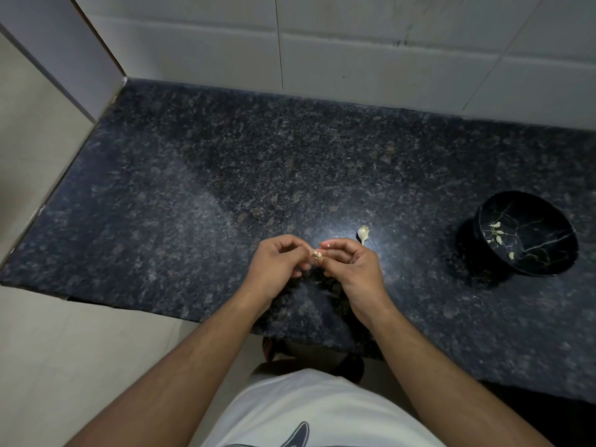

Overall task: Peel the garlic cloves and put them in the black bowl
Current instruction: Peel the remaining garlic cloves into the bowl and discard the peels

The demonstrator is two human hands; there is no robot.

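- My left hand (pixel 276 262) and right hand (pixel 350 266) both pinch one garlic clove (pixel 317 255) in a fingertip grip, above the counter (pixel 193 188)
- Another clove (pixel 363 233) lies just beyond
- Black bowl (pixel 529 217), far right, holds peeled cloves (pixel 498 235)

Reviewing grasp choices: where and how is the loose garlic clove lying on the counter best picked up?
Pinch the garlic clove across its plump upper body, coming from above: it lies flat on the granite counter, and its lower end tapers to a thin tip, probably too slim to hold.
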